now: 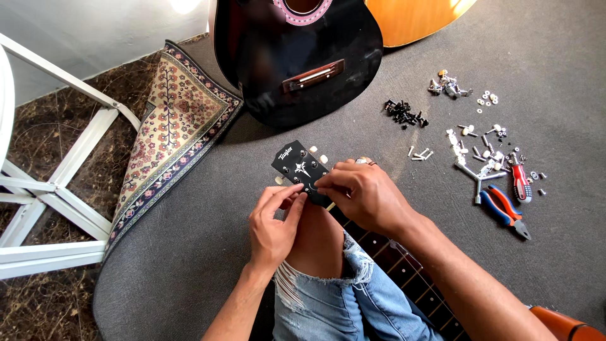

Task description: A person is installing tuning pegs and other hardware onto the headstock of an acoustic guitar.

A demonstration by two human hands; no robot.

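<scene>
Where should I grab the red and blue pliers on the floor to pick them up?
Take the pliers by the two red and blue handles, squeezing both together, and come from above. The handles are the long, padded upper-left part, lying flat on the grey carpet with bare space beside them. The metal jaws point lower right and look thin and hard, a poor grip. A red-handled screwdriver lies just beside them, so reach carefully.

Left hand (273, 222) and right hand (360, 192) together above bare knee, fingertips pinched inward.
</scene>
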